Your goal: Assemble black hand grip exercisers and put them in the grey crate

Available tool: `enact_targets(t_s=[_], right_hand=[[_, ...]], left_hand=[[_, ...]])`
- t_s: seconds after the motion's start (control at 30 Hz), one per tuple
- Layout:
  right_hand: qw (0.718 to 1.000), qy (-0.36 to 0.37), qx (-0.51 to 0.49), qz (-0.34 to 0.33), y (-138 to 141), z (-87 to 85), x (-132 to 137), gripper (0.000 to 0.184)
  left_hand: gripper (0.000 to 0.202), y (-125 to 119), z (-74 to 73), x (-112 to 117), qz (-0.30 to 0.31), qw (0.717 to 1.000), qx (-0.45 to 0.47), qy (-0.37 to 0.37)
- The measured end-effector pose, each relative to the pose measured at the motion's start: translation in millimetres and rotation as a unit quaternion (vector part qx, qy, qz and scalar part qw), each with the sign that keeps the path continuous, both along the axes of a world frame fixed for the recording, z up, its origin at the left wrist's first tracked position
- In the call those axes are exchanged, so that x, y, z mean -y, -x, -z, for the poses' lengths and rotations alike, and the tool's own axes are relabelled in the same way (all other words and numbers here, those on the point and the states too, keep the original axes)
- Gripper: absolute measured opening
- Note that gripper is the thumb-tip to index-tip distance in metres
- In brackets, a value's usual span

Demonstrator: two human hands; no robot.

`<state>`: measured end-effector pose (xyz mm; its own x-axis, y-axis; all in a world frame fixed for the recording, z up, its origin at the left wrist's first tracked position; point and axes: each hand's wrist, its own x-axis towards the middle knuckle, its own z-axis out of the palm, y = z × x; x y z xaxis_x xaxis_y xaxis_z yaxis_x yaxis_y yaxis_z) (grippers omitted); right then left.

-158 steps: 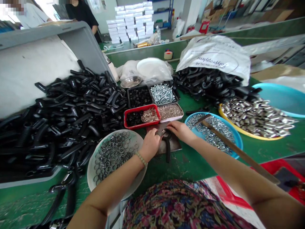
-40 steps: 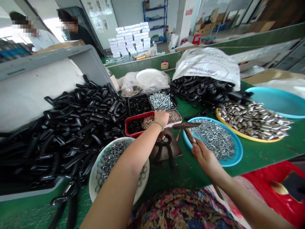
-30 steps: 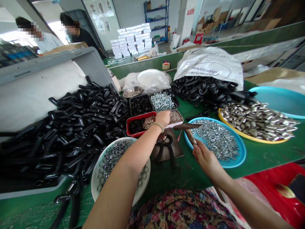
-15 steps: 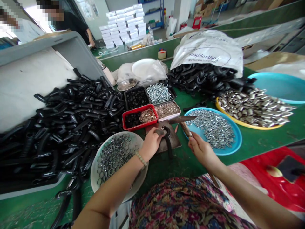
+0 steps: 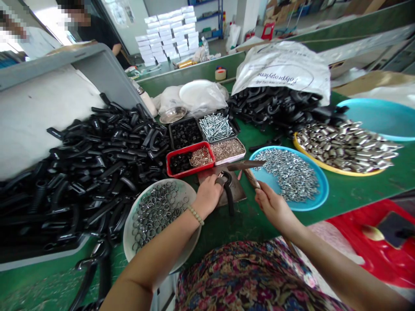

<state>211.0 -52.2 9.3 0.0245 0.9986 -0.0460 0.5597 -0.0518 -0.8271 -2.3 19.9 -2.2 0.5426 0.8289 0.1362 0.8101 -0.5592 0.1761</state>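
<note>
My left hand (image 5: 209, 196) is closed on a black curved plastic part (image 5: 230, 199) with a small shiny metal piece at its top. The part is over a dark metal plate (image 5: 240, 192) on the bench. In my right hand (image 5: 272, 203) is a hammer (image 5: 253, 179), gripped by its wooden handle. Its long dark head is level, just above and right of the part, beyond my left fingers. Whether the head touches anything is not clear. A pale bowl of metal rings (image 5: 155, 211) lies under my left forearm.
Beyond the plate are a red tray (image 5: 168, 166), a tray of pins (image 5: 228, 149) and a tray of screws (image 5: 216, 127). A blue basin of small metal parts (image 5: 324, 196) stands right. Black handles (image 5: 123, 142) heap at left. A co-worker (image 5: 100, 34) stands at the back left.
My left hand has shifted slightly right, its fingers now lower around the part. The hammer head has moved slightly left and down. The co-worker's arm has drawn back to the left.
</note>
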Motion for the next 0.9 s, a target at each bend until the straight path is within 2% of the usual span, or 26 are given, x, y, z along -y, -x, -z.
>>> enact_targets(t_s=[0.1, 0.17, 0.27, 0.37, 0.43, 0.57, 0.73, 0.83, 0.9], right_hand=[[1.000, -0.005, 0.006, -0.006, 1.2, -0.6, 1.3, 0.046], [1.000, -0.008, 0.022, -0.017, 2.8, -3.0, 1.8, 0.045], [0.996, -0.013, 0.065, -0.054, 6.7, -11.2, 2.4, 0.043], [0.991, -0.048, 0.100, -0.076, 11.2, -21.3, 3.6, 0.046], [0.986, -0.055, 0.133, -0.089, 13.3, -26.7, 3.6, 0.049], [0.969, 0.001, 0.205, -0.136, 16.3, -35.2, 0.8, 0.049], [0.969, -0.030, 0.208, -0.131, 23.4, -35.6, 0.9, 0.049], [0.953, -0.017, 0.264, -0.145, 7.7, -21.6, 0.6, 0.047], [0.950, -0.063, 0.291, -0.095, -21.7, -9.8, -1.6, 0.049]], left_hand=[[0.026, 1.7, -0.6, 3.2, 0.034, 0.999, -0.009, 0.012], [0.025, 5.0, -1.5, 7.5, 0.038, 0.999, 0.016, 0.024], [0.024, 14.6, -3.1, 20.6, -0.008, 0.994, 0.097, 0.045], [0.040, 27.5, -4.0, 40.5, -0.063, 0.986, 0.145, 0.057], [0.041, 34.2, -3.9, 52.1, -0.070, 0.987, 0.129, 0.063], [0.031, 36.5, -2.1, 60.8, -0.053, 0.992, 0.074, 0.084], [0.031, 33.0, 0.8, 66.1, -0.051, 0.993, 0.073, 0.081], [0.026, 42.1, -8.1, 51.4, -0.043, 0.987, 0.112, 0.102], [0.023, 54.0, -22.3, 16.7, -0.049, 0.980, 0.166, 0.102]])
